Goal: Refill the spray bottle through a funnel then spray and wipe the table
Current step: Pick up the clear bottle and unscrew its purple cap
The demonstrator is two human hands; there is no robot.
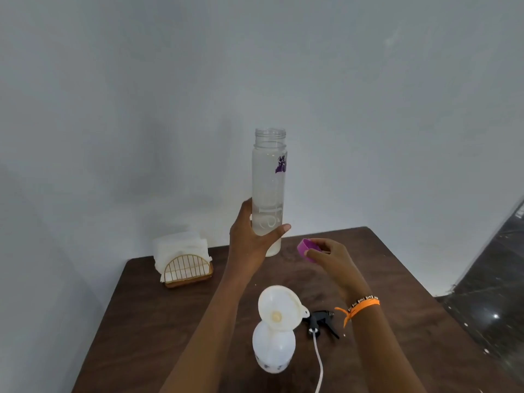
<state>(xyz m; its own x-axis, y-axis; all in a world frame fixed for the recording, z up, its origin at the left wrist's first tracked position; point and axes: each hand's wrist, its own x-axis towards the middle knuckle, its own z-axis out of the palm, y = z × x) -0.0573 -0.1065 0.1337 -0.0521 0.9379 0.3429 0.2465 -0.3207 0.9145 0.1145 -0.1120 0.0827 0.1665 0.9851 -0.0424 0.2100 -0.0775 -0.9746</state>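
Dark wooden table (158, 321) is carrying the white plastic spray bottle (273, 350), white funnel (279, 307) seated — pouring not begun. Beyond it, left hand (252, 236) is gripping the uncapped clear water bottle (269, 180); right hand (330, 256) is pinching its purple cap (304, 248).

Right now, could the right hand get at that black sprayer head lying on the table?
Probably yes: the spray head lies in the open just beneath the right hand. But that hand pinches the purple cap, so it would likely set that down first.
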